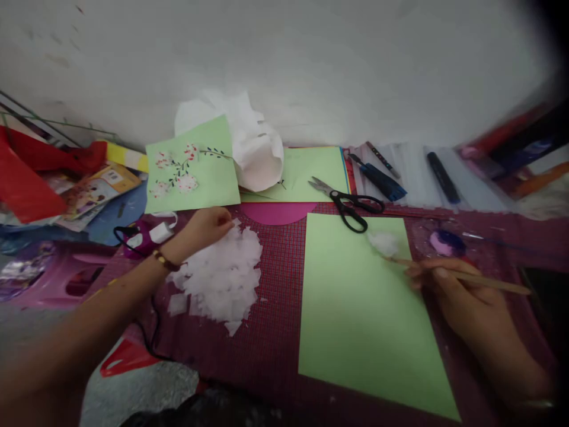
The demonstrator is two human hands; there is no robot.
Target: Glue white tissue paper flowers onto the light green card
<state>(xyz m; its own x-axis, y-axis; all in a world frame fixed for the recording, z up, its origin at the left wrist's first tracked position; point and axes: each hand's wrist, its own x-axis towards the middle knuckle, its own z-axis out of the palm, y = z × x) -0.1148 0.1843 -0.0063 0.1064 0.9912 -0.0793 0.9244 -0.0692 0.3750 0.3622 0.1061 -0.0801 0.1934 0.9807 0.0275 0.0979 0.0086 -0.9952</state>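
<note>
My right hand [466, 302] is closed around a thin wooden stick [493, 281], held over the right side of a blank light-green sheet [360, 308]. At the stick's tip is a white fluffy tuft [384, 242]; whether the two are joined I cannot tell. My left hand [213, 225] has its fingers curled together at the top edge of a pile of white paper pieces [222, 279]. What those fingers hold, if anything, is hidden. Just beyond it leans a green card [191, 172] with a branch of pink and white blossoms.
Black-handled scissors [351, 204] lie across the green sheet's top edge. Behind are a blue cutter [382, 181], a black marker [443, 178] and crumpled white paper [258, 142]. A purple power socket [142, 237] with a white plug sits left; a pink stool [75, 273] stands beside the table.
</note>
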